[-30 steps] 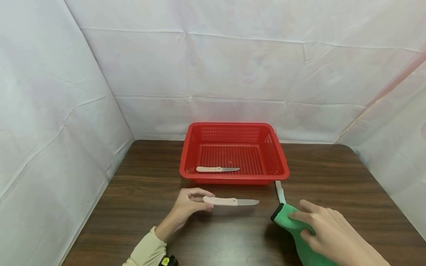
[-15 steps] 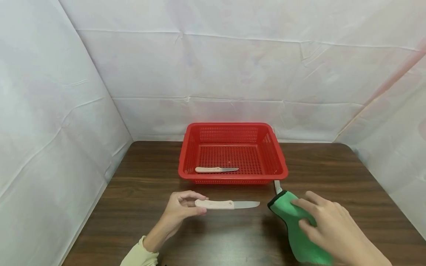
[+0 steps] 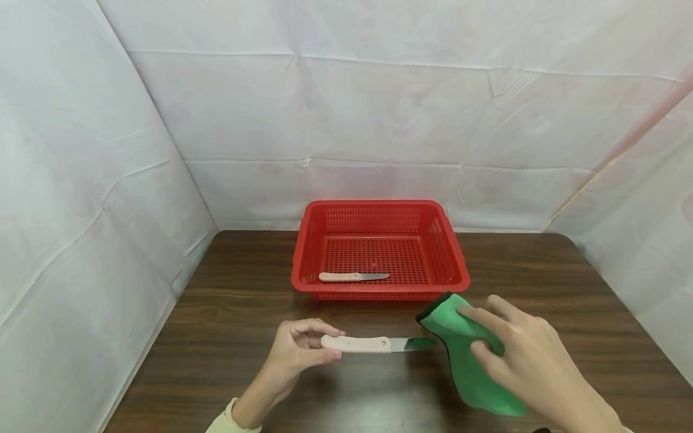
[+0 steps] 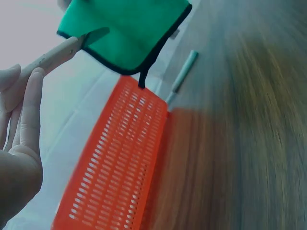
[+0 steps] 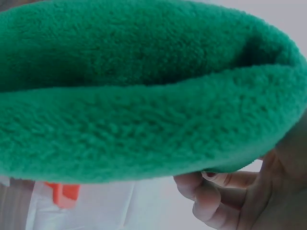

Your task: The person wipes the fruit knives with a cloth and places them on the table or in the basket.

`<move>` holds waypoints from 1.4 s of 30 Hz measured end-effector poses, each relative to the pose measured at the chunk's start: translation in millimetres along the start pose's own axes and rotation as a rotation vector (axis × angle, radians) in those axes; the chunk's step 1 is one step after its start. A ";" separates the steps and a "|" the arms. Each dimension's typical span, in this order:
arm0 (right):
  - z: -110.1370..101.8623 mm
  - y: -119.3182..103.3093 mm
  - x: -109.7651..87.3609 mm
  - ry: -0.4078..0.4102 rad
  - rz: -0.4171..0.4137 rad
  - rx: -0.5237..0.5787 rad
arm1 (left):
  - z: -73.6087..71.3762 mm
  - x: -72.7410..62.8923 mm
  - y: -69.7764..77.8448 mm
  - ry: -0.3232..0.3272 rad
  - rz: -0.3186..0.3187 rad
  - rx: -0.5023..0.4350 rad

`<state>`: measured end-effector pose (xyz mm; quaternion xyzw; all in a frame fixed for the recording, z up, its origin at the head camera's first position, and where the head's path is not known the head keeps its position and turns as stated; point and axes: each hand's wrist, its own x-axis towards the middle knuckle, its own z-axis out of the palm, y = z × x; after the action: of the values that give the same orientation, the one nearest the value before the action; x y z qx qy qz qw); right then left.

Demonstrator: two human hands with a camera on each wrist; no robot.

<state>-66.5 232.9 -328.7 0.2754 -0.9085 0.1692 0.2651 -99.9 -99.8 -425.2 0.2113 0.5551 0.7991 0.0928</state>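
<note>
My left hand (image 3: 295,352) pinches the butt end of a small paring knife (image 3: 357,344) with a pale handle, held level above the table, its blade pointing right. My right hand (image 3: 522,355) grips a green cloth (image 3: 476,376) with black edging, thumb and index finger pressing into its folds. In the head view the blade tip reaches the cloth's left edge, and the blade looks green there. The right wrist view is mostly filled by the fluffy cloth (image 5: 144,124). A similar knife (image 3: 340,277) lies inside the red basket (image 3: 379,288).
The slotted red plastic basket stands at the back middle of the dark wood table (image 3: 238,288). Beside it in the left wrist view lies another pale-handled knife (image 4: 185,71), hidden behind the cloth in the head view. White sheeting (image 3: 379,120) encloses the back and sides.
My right hand has brought the cloth left and up to the held knife's blade, covering the table knife in the head view. My left hand has shifted slightly left, then down.
</note>
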 end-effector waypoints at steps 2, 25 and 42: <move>0.5 -4.4 3.0 0.026 -0.030 0.011 | 3.2 -0.4 0.7 -0.005 0.017 -0.011; 15.7 -39.3 12.6 -0.124 -0.302 0.105 | 22.3 1.4 11.5 -0.041 0.180 -0.125; 13.8 -34.8 5.5 -0.174 -0.267 -0.007 | 22.2 3.4 9.4 -0.062 0.215 -0.189</move>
<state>-55.2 196.8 -331.1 0.4065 -0.8838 0.1046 0.2067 -92.4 -83.1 -409.2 0.2844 0.4484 0.8463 0.0433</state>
